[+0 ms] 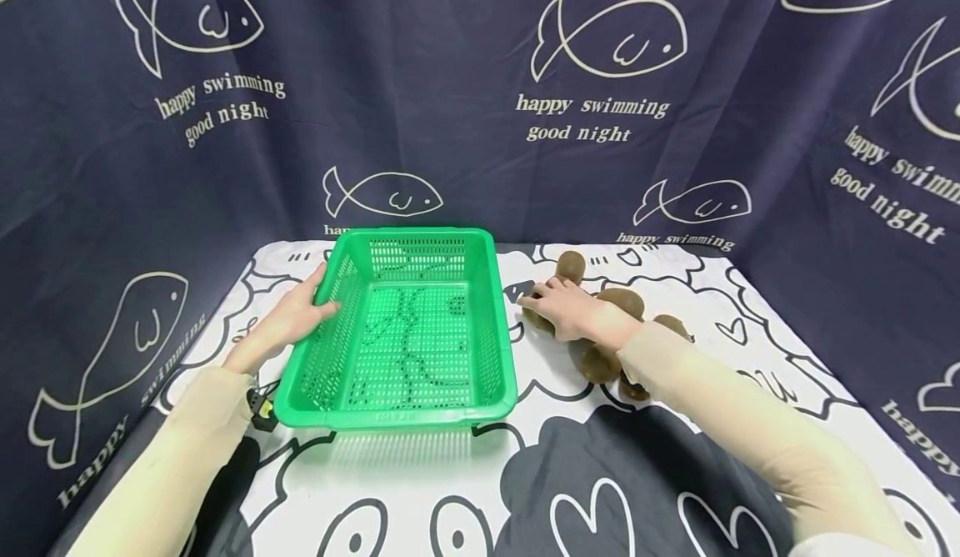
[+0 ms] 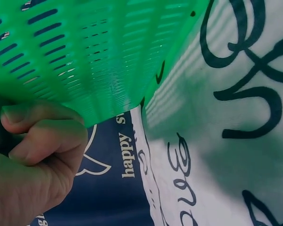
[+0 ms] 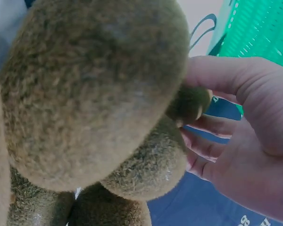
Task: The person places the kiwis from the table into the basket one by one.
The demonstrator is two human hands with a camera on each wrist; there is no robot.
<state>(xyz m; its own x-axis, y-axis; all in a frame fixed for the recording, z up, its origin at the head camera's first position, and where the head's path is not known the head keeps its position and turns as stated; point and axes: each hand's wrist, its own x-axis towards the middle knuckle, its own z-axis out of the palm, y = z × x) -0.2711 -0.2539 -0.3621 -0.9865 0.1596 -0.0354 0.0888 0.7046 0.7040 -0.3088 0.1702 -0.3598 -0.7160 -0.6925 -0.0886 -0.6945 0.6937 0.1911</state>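
Note:
A green plastic basket (image 1: 405, 414) with slotted walls stands left of centre on the table. My left hand (image 1: 296, 311) grips its left rim, the thumb reaching over the inside; bent fingers (image 2: 52, 136) show against the wall in the left wrist view. To the right of the basket, several brown fuzzy kiwis lie close together. My right hand (image 1: 566, 307) holds the kiwi nearest the basket (image 1: 537, 318), fingertips bent over it. Seen from the right wrist, thumb and fingers are around that kiwi (image 3: 191, 104), while a large near kiwi (image 3: 94, 89) hides part of it.
Another kiwi (image 1: 571, 265) lies just beyond the right hand, and more kiwis (image 1: 600, 363) lie under and beside the right forearm. A patterned white cloth (image 1: 420, 474) covers the table. Dark fish-print curtains (image 1: 480, 123) hang behind and at both sides.

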